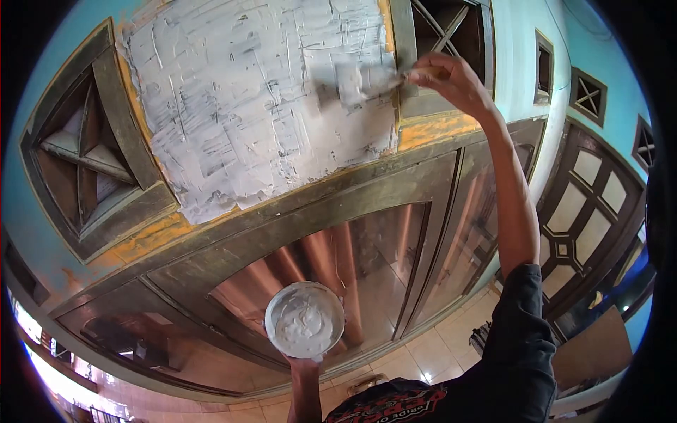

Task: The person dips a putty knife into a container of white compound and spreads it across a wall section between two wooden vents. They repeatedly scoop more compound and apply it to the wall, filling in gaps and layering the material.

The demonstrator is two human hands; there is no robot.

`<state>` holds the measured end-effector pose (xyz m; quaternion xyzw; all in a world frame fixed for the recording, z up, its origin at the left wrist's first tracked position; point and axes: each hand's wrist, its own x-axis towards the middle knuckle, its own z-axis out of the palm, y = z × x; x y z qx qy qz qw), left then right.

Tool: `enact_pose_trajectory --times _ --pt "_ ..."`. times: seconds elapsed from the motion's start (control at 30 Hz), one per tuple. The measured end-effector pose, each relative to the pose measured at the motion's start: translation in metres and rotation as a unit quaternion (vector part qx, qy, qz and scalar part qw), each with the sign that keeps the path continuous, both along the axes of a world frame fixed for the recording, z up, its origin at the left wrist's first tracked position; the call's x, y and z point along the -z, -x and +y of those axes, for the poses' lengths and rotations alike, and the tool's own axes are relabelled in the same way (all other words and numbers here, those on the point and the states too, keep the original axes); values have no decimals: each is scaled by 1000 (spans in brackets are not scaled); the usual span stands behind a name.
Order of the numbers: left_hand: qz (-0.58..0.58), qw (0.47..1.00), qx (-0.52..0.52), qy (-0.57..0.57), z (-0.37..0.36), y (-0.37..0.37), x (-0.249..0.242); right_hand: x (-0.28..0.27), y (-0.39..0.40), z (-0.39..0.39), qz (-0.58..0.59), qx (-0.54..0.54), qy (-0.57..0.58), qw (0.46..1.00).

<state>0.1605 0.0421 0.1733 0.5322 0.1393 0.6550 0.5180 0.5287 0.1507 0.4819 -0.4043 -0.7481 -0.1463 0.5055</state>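
Observation:
Raised at arm's length, my right hand (455, 84) is closed around the handle of a putty knife (384, 79). The knife's blade lies against or very near the wall panel (233, 106), blurred by motion. Rough grey-white putty coats this panel in streaks and ridges. Low in front of me, my left hand (305, 362) holds up a round tub of putty (305, 321) from beneath. White putty with a swirled surface fills the tub; most of the left fingers are hidden under and behind it.
Wooden vents with crossed slats flank the panel, one at left (84, 155) and one at upper right (448, 25). Orange-yellow strips (434, 132) edge the panel. Below are brown-framed glass panes (381, 247) with a reddish curtain (331, 257). A door (589, 211) stands at right above a tiled floor (451, 331).

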Motion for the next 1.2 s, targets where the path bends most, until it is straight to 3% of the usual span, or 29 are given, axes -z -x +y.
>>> enact_pose_trajectory --times 0.03,0.13,0.27,0.4,0.43,0.47,0.67,0.8,0.87,0.97,1.2 --pt "-1 1000 1 2 3 -1 -3 -9 -2 -2 -11 69 1 998" --pt "-3 1000 6 6 3 -2 -1 -25 13 -7 -16 67 -66 995" --pt "-7 1000 15 17 3 0 3 -41 43 4 -33 69 -67 995" --pt "-18 999 25 27 7 -3 3 -51 36 7 -56 139 9 989" --pt "-23 999 24 28 6 -1 6 -48 22 12 -51 57 -35 996" --pt "-29 999 23 29 4 2 10 -44 5 12 -55 55 -37 996" --pt "-52 997 26 41 11 5 12 -38 -29 -10 22 91 10 996" --pt "-54 996 39 55 15 2 11 -53 27 -9 -66 74 2 995" --pt "-55 996 45 61 14 0 12 -55 49 -4 -74 146 27 986" --pt "-57 995 46 68 16 2 11 -47 20 14 -66 54 -25 996" --pt "-81 993 42 80 21 10 14 -31 -25 -12 33 85 5 996"
